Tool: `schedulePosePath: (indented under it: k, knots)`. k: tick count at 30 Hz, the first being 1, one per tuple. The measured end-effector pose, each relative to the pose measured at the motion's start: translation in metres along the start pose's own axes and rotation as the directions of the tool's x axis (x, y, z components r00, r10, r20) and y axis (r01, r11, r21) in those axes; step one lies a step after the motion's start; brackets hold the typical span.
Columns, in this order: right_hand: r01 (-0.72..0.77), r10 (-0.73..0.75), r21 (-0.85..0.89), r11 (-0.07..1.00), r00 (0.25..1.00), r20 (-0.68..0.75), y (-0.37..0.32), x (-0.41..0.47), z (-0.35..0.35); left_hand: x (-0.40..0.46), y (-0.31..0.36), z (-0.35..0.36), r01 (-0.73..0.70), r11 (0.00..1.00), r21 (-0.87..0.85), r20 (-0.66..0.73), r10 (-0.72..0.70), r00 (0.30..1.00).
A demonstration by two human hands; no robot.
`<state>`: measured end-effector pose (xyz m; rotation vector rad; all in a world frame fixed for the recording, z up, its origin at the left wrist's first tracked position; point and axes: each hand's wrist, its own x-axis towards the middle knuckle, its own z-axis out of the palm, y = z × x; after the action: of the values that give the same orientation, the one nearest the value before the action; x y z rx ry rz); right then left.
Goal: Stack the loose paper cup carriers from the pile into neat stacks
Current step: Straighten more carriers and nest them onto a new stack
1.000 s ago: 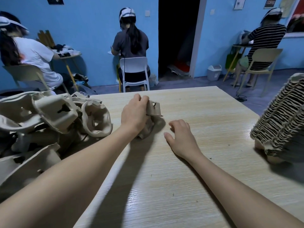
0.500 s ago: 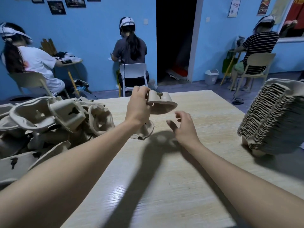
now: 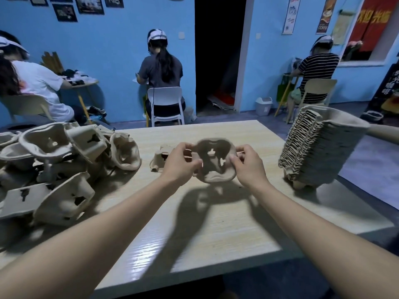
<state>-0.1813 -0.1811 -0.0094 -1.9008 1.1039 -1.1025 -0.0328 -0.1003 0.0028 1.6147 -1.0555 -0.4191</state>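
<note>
Both hands, left [image 3: 181,163] and right [image 3: 248,167], grip a carrier [image 3: 212,162] at frame centre, above the tabletop [image 3: 216,229].

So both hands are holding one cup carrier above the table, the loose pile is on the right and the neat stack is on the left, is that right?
Not quite. The head view shows the sides swapped: the loose pile lies on the left and the neat stack stands on the right. The left hand and right hand do hold one cup carrier above the table.

"COFFEE" on wall poster [image 3: 324,15]
</note>
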Motion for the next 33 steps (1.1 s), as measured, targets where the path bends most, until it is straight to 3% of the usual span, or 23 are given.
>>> schedulePosePath:
  k: [6, 18, 25, 29, 33]
  knots:
    - [-0.115, 0.115, -0.015, 0.993, 0.993, -0.036, -0.001, -0.007, -0.008, -0.008, -0.005, 0.004, 0.106, 0.98, -0.172, 0.034, -0.101, 0.994]
    - [-0.189, 0.201, -0.166, 0.968, 0.978, 0.061, 0.009, -0.022, 0.01, -0.019, -0.036, -0.005, 0.119, 0.987, 0.105, 0.002, -0.12, 0.993]
    - [-0.014, 0.033, -0.337, 0.941, 0.998, 0.052, -0.006, 0.004, 0.016, 0.006, -0.037, -0.03, 0.004, 0.955, 0.296, -0.073, 0.019, 0.997]
    - [0.138, -0.09, -0.331, 0.933, 0.984, 0.156, -0.031, 0.025, 0.037, 0.027, -0.045, -0.053, 0.016, 0.904, 0.427, -0.099, 0.03, 0.995]
    - [0.177, -0.074, -0.34, 0.924, 0.952, 0.296, -0.046, 0.046, 0.078, 0.038, -0.061, -0.066, 0.0, 0.862, 0.506, -0.047, 0.028, 0.999]
